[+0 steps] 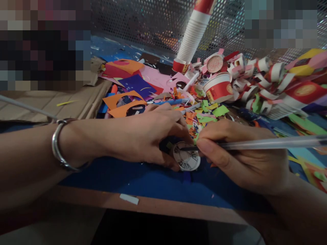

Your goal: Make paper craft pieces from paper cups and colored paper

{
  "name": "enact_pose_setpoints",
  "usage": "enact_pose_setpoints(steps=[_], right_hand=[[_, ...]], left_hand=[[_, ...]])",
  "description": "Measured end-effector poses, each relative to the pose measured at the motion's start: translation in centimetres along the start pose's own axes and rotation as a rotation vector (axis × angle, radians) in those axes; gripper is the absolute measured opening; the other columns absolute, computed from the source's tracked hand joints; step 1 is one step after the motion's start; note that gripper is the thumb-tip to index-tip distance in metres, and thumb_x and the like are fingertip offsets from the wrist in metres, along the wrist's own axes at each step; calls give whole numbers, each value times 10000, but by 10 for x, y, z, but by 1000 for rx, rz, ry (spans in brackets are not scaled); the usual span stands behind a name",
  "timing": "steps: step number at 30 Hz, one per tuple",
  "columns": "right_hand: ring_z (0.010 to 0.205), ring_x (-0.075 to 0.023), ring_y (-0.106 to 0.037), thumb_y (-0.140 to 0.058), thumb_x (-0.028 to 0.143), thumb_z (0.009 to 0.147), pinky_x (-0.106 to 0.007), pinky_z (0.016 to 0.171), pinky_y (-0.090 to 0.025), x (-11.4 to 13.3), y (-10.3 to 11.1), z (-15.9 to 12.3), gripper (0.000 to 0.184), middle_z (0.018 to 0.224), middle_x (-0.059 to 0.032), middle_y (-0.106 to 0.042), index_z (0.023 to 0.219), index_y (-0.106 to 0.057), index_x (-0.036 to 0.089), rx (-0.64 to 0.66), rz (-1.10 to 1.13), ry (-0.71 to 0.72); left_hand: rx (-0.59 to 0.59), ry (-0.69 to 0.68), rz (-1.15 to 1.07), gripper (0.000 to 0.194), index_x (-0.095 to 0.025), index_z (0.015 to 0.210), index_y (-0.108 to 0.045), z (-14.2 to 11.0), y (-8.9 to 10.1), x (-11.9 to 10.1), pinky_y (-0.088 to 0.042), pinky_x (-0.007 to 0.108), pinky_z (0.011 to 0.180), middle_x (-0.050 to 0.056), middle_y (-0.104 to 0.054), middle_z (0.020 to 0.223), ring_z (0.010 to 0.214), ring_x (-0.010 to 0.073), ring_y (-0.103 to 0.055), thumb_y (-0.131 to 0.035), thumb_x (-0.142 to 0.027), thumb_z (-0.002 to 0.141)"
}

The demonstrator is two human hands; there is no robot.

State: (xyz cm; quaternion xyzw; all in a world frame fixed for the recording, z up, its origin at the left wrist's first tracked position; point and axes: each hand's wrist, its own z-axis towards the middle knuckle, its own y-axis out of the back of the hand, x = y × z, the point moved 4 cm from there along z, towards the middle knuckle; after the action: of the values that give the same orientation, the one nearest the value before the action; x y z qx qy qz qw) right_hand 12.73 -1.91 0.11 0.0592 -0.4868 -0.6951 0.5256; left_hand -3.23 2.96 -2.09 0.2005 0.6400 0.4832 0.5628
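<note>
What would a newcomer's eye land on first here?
Probably the tall stack of white and red cups, leaning at the back. Next, the heap of bright paper scraps beneath it. Then, front and centre, the right hand holding a pen over a small white disc.

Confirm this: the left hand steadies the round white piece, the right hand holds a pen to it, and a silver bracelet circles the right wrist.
Not quite. The head view shows the silver bracelet around the left wrist, not the right. The left hand does steady the round white piece, and the right hand holds a pen to it.
</note>
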Motion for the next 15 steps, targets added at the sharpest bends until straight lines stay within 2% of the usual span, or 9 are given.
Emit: enact_pose_setpoints(steps=[5, 15], right_hand=[[579, -108, -609, -594, 66, 898, -228, 586, -517, 0, 0, -1, 165, 695, 17, -632, 818, -615, 209, -14, 8, 14], [593, -129, -630, -604, 83, 908, -245, 590, -545, 1, -2, 0, 170, 720, 17, -667, 838, -615, 238, -19, -24, 29]], left_hand=[[-5, 20, 3, 437, -240, 1171, -714, 1, 0, -2, -412, 432, 970, 82, -648, 1123, 1107, 316, -544, -794, -423, 782], [-21, -20, 8, 320, -264, 1073, -734, 0, 0, -2, -425, 448, 965, 67, -652, 1047, 1106, 321, -552, -778, -410, 792]])
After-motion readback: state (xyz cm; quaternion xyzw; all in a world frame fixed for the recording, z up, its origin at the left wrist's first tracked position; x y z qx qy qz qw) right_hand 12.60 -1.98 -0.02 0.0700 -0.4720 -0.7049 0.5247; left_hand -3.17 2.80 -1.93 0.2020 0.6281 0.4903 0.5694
